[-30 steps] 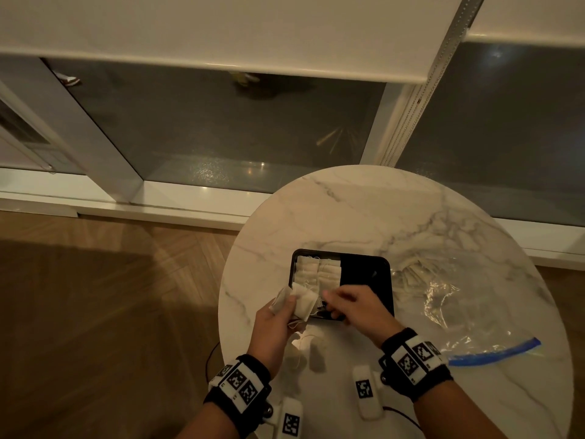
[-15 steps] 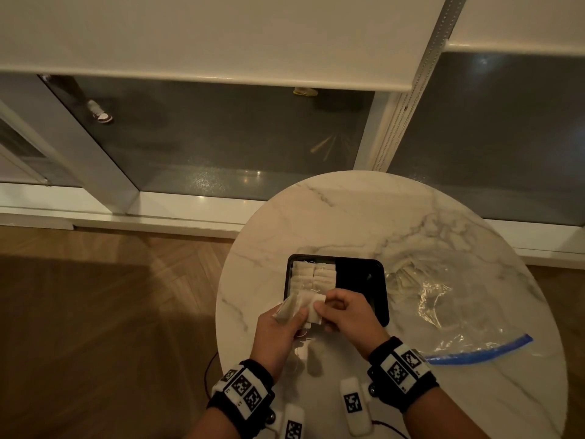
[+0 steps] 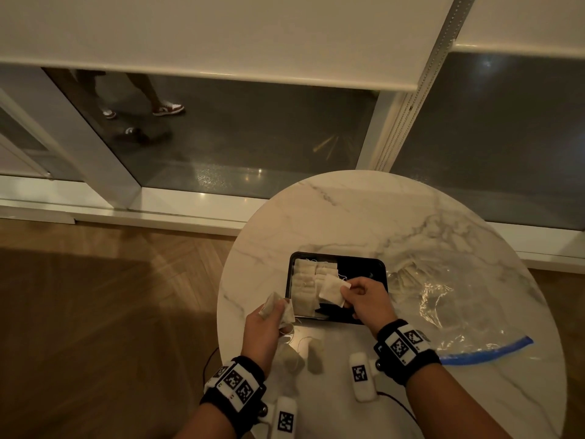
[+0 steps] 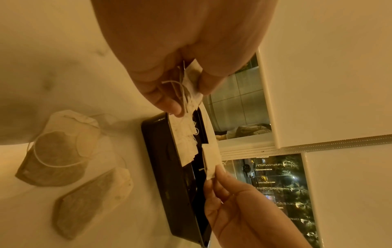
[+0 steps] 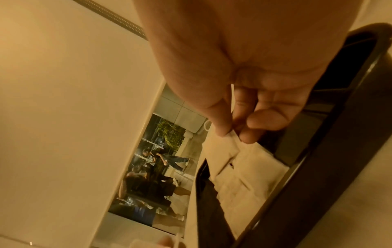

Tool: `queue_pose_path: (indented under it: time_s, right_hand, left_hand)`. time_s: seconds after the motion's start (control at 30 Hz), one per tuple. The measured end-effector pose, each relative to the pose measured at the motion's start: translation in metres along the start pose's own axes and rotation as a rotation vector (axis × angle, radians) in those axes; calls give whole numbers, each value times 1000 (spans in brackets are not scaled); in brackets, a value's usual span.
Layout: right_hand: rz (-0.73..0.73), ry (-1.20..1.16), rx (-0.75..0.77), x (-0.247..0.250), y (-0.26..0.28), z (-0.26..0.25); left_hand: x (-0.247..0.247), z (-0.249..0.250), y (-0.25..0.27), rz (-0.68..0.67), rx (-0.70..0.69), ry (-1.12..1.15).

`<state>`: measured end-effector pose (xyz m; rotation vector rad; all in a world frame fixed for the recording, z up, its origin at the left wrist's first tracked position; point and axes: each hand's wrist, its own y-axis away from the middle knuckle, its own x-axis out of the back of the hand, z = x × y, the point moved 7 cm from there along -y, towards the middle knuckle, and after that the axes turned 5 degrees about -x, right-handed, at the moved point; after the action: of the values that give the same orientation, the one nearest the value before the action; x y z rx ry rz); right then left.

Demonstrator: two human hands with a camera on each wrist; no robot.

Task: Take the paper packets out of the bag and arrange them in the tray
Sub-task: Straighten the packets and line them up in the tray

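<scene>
A black tray (image 3: 367, 264) lies mid-table, its left half lined with several white paper packets (image 3: 305, 280). My right hand (image 3: 346, 293) pinches one packet (image 3: 332, 291) by its edge, held over the tray's middle; the right wrist view shows that packet (image 5: 218, 151) between thumb and fingertip. My left hand (image 3: 278, 307) grips a small bunch of packets (image 3: 275, 307) with strings at the tray's near-left corner, and the bunch (image 4: 192, 87) shows in the left wrist view. The clear zip bag (image 3: 443, 299) with a blue seal lies open to the tray's right.
Two loose packets (image 3: 304, 354) lie on the round marble table (image 3: 364, 217) between my wrists, seen close as two packets (image 4: 70, 171) in the left wrist view. The table's left edge runs just beside my left hand. A window and wooden floor lie beyond.
The hands, which met at the tray's near edge, have drawn apart. The right hand took one packet from the left hand's bunch and carried it over the tray.
</scene>
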<state>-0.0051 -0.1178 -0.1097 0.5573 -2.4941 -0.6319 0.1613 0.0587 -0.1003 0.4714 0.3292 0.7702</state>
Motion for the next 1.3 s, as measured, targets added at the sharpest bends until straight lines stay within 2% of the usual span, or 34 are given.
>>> queue_pose_path:
  time_s: [0.2,0.47,0.87,1.3]
  right_hand:
    - [0,321,25,-10,-27,-1]
    - [-29,487,-69,-25,-40,8]
    - [-35,413,-132,-28,-46,13]
    - [-27,379,-101,-22,-45,10]
  left_hand:
    - [0,-2,1,-16,26,-29]
    - [0,0,1,-29,36,-64]
    - [2,-5,-4,-14,44,-102]
    - [1,0,-2,-25,2,-91]
